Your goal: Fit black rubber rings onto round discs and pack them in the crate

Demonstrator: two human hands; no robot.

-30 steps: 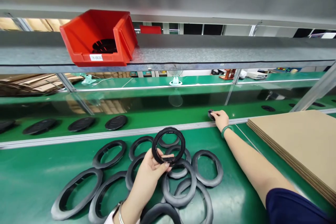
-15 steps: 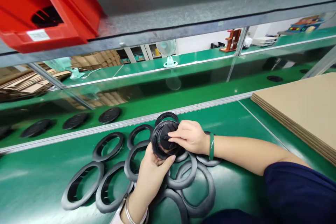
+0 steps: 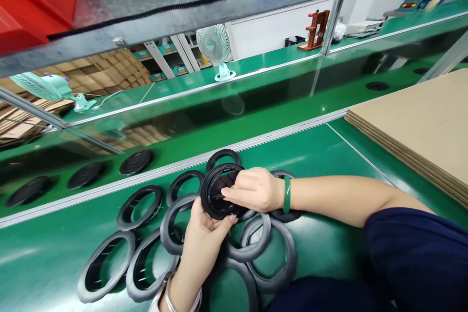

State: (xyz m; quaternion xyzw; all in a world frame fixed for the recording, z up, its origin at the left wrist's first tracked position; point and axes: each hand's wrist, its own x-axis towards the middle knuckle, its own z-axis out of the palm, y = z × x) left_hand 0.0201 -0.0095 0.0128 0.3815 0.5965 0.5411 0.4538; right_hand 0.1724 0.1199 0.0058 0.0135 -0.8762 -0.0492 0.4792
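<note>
R hand (image 3: 256, 189) was way out at the belt (image 3: 278, 118) edge a sec ago, on a small black part. Now it's back by the L hand (image 3: 204, 239), pinching at the ring (image 3: 205, 198). Ring was open in the middle then, held by L alone; now a dark disc (image 3: 219, 186) fills it. Ring's also lower, nearer the pile (image 3: 256, 249). Head's dipped too: red bin (image 3: 29, 5) has slid to the top-left corner, mostly cut off.

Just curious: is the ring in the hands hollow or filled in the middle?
Filled: a black disc sits in the ring, pressed by the right hand.
</note>
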